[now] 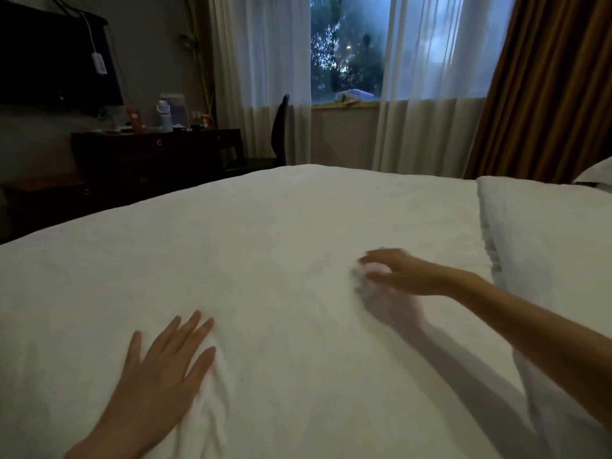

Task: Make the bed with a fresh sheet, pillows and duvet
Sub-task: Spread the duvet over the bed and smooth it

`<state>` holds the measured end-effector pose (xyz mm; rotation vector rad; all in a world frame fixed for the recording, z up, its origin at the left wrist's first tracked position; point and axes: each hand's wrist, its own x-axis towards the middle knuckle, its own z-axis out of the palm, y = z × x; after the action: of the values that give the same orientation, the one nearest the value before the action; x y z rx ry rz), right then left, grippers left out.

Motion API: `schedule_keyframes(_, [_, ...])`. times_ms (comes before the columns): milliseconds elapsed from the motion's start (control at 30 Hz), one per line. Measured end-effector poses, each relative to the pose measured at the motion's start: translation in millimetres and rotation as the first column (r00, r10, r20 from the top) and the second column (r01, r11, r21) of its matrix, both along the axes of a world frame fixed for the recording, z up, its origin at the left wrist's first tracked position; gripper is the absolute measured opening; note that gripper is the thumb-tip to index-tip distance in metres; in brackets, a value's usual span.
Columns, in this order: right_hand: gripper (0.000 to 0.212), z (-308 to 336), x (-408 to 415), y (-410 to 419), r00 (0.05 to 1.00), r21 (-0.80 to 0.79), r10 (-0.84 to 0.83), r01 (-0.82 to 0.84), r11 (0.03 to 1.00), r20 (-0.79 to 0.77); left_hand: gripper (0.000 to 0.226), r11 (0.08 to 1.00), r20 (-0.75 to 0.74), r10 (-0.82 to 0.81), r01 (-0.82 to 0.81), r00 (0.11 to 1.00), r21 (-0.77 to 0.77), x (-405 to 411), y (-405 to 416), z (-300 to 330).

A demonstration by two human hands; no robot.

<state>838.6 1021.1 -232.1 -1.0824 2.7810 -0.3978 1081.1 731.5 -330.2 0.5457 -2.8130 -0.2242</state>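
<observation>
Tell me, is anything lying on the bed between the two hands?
Nothing visible. The left hand presses flat on the white duvet, and the blurred right hand is just above or on it. Only bare cloth with a few wrinkles lies between them.

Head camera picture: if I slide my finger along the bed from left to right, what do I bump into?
Left hand flat on the sheet → creases beside it → right hand, blurred, over a small bunch of sheet → pillow.
</observation>
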Motion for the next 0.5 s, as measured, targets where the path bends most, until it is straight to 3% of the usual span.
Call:
schedule_keyframes(67, [0.059, -19, -48, 43, 0.91, 0.125, -0.383, 0.403, 0.906, -0.158, 0.076, 1.0, -0.019, -0.01, 0.011, 1.0, 0.027, -8, -4, -1])
schedule_keyframes(133, [0.066, -45, -65, 64, 0.733, 0.124, -0.658, 0.679, 0.723, -0.175, 0.073, 0.998, -0.04, -0.003, 0.005, 0.999, 0.057, -16, -5, 3])
schedule_keyframes(200, [0.07, -62, -62, 43, 0.624, 0.115, -0.775, 0.781, 0.613, -0.105, 0.073, 0.998, -0.043, 0.002, 0.001, 0.999, 0.059, -23, -5, 5])
schedule_keyframes(233, [0.072, -66, -59, 20, 0.638, 0.131, -0.766, 0.769, 0.626, -0.081, 0.073, 0.998, -0.064, -0.005, 0.008, 0.998, 0.054, -26, -8, 6])
schedule_keyframes(300, [0.072, -65, -48, -41, 0.753, 0.141, -0.656, 0.656, 0.742, -0.054, 0.073, 0.997, -0.142, -0.017, 0.027, 0.99, 0.067, -29, -17, -1])
schedule_keyframes(400, [0.075, -65, 1, -132, 0.949, 0.148, -0.297, 0.31, 0.939, -0.105, 0.07, 0.992, -0.196, -0.087, 0.104, 0.977, 0.076, -29, -33, -16])
schedule_keyframes(467, [0.077, -68, 64, -171, 0.991, 0.151, 0.051, -0.032, 0.988, -0.122, 0.063, 0.987, -0.249, -0.13, 0.149, 0.96, 0.056, -28, -40, -20])
schedule_keyframes(500, [0.075, -68, 98, -181, 0.97, 0.152, 0.224, -0.208, 0.966, -0.096, 0.062, 0.988, -0.271, -0.133, 0.15, 0.953, 0.043, -27, -44, -20])
